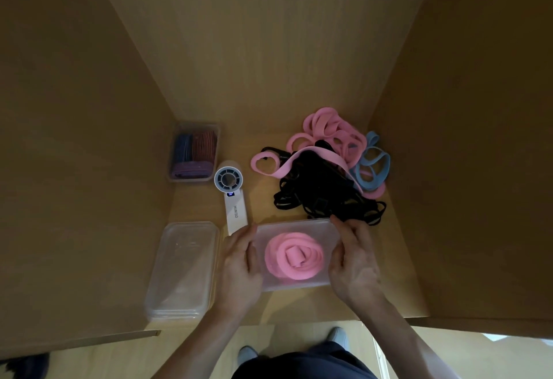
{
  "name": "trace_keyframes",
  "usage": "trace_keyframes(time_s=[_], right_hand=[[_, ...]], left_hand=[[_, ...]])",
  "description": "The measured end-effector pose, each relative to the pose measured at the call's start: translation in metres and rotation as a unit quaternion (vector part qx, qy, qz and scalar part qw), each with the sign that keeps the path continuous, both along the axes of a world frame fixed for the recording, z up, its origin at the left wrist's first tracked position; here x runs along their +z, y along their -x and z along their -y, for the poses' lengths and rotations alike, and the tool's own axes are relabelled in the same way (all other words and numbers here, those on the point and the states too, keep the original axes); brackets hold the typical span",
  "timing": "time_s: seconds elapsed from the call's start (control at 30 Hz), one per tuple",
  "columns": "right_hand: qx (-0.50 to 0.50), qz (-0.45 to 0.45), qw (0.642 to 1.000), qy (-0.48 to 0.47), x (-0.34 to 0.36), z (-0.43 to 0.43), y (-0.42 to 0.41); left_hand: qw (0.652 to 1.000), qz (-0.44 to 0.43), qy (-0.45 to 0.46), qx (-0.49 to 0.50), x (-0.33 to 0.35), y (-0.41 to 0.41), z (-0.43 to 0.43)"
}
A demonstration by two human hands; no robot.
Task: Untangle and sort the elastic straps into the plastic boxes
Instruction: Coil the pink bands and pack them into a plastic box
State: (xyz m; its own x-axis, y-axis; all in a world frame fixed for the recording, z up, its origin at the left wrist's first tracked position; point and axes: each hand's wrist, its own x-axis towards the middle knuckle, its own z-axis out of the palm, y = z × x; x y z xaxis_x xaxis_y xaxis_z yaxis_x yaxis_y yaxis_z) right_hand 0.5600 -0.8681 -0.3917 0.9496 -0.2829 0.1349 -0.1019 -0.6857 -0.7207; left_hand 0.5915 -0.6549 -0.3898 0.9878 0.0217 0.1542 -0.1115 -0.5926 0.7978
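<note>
A clear plastic box (302, 226) sits at the front of the wooden surface with a coiled pink strap (294, 257) inside. My left hand (239, 265) grips its left side and my right hand (354, 262) grips its right side. Behind the box lies a tangled pile: black straps (323, 190) in the middle, pink straps (332, 133) on top and behind, and blue straps (372, 166) at the right. A pink strap end curls out to the left of the pile.
A second clear box (182, 271) with a lid on stands at the front left. A third box (194, 151) at the back left holds blue, red and purple straps. A white handheld fan (232, 196) lies between them. Tall wooden walls enclose left, back and right.
</note>
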Motion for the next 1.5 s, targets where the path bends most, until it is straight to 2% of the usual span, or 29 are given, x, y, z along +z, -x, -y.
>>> trace_keyframes(time_s=[0.13, 0.27, 0.37, 0.47, 0.57, 0.63, 0.77, 1.0, 1.1, 1.2, 1.33, 1.43, 1.5], right_hand=[[0.035, -0.024, 0.999, 0.015, -0.003, 0.001, -0.002], [0.08, -0.056, 0.992, -0.08, -0.002, 0.005, -0.007], [0.085, -0.064, 0.99, -0.091, 0.001, 0.008, -0.006], [0.089, -0.069, 0.992, -0.064, 0.004, 0.007, -0.005], [0.084, -0.075, 0.994, -0.012, 0.006, 0.004, -0.005], [0.091, -0.072, 0.993, 0.017, 0.008, 0.003, -0.004], [0.108, -0.084, 0.991, 0.008, 0.011, 0.003, -0.002], [0.123, -0.148, 0.973, 0.127, 0.015, -0.004, -0.003], [0.124, -0.147, 0.973, 0.129, 0.017, -0.004, -0.004], [0.151, -0.138, 0.964, 0.168, 0.02, 0.0, -0.004], [0.173, -0.071, 0.967, 0.172, 0.034, -0.004, -0.004], [0.255, -0.044, 0.948, 0.186, 0.045, -0.012, -0.009], [0.325, -0.076, 0.922, 0.196, 0.045, -0.017, -0.016]], left_hand=[[1.0, -0.009, -0.007, -0.013, -0.001, 0.001, -0.002], [0.998, -0.042, -0.023, -0.041, 0.003, -0.001, -0.003], [0.991, -0.054, -0.07, -0.102, 0.009, -0.006, -0.006], [0.968, -0.066, -0.172, -0.168, 0.02, -0.006, 0.0], [0.944, -0.069, -0.271, -0.178, 0.019, -0.003, 0.009], [0.939, -0.071, -0.279, -0.187, 0.013, -0.003, 0.011], [0.941, -0.072, -0.258, -0.207, 0.012, -0.005, 0.009], [0.927, -0.052, -0.321, -0.186, 0.011, -0.005, 0.013], [0.932, -0.063, -0.295, -0.203, 0.015, -0.006, 0.011], [0.939, -0.109, -0.204, -0.256, 0.021, -0.011, -0.002], [0.95, -0.156, -0.096, -0.254, 0.028, -0.009, -0.023], [0.947, -0.172, -0.075, -0.262, 0.027, -0.005, -0.032], [0.948, -0.167, -0.058, -0.266, 0.038, -0.005, -0.03]])
